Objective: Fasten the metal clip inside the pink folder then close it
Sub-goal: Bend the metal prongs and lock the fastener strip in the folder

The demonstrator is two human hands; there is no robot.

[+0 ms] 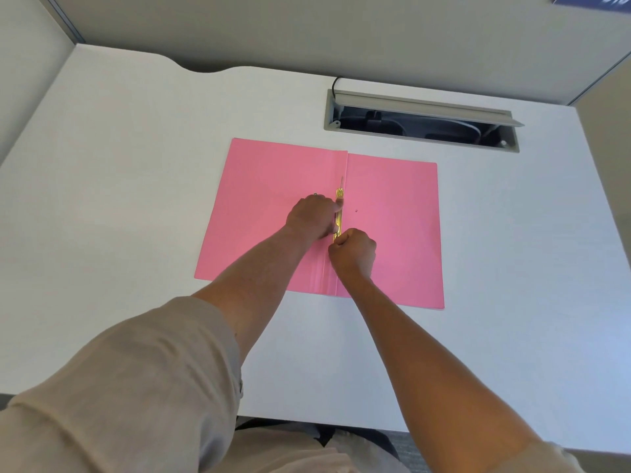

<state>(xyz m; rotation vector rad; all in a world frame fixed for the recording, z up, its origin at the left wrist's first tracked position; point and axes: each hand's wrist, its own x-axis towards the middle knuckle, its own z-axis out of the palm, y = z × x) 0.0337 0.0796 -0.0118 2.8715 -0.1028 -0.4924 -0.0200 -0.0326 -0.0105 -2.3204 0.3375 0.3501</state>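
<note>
The pink folder point(392, 227) lies open and flat on the white desk, spine running away from me. A yellow metal clip point(339, 196) sits along the spine fold, with one thin prong sticking up at its far end. My left hand point(312, 218) rests on the left flap with its fingers pressed on the middle of the clip. My right hand point(353, 249) is curled into a fist at the clip's near end, its fingertips pinching that end. The clip's lower part is hidden by both hands.
The white desk point(136, 199) surrounds the folder. A cable tray opening point(421, 122) with a raised grey lid sits just behind the folder on the right. Grey partition walls stand at the back and sides. The desk's near edge runs below my forearms.
</note>
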